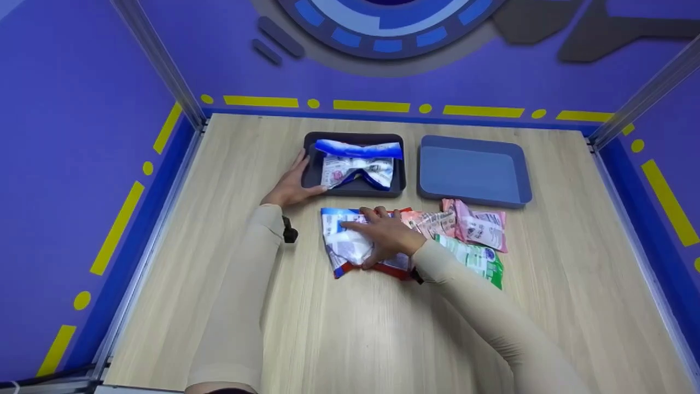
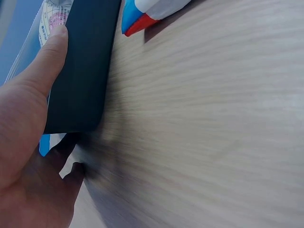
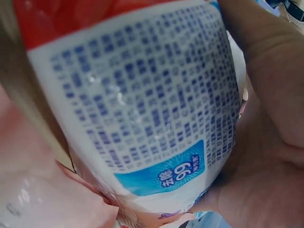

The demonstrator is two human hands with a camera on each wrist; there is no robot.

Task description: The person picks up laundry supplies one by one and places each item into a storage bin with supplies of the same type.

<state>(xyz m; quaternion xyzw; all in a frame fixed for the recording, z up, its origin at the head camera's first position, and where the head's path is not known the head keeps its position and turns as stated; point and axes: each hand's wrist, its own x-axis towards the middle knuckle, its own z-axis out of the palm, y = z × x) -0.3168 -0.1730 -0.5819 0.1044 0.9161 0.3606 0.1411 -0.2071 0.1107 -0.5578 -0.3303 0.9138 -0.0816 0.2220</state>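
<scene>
The left hand [image 1: 292, 183] holds the near-left corner of a dark grey tray [image 1: 402, 189], its thumb at the near rim and its fingers along the left side. Inside that tray lies a shiny white-and-blue packet [image 1: 358, 167]. The right hand [image 1: 387, 236] spans a plump white, blue and red printed bag [image 1: 347, 246], thumb on the near side and fingers on the far side. In the right wrist view, the bag's printed face [image 3: 147, 104] fills the gap beside the palm. The hand hides part of the bag in the head view.
A blue-grey tray [image 1: 473, 200] stands to the right of the dark one. Right of the gripped bag lie an orange-pink packet [image 1: 432, 223], a pink packet [image 1: 481, 227] and a green-and-white packet [image 1: 476, 260], touching or overlapping. Purple panels [image 1: 350, 82] border the wooden table [image 1: 574, 306].
</scene>
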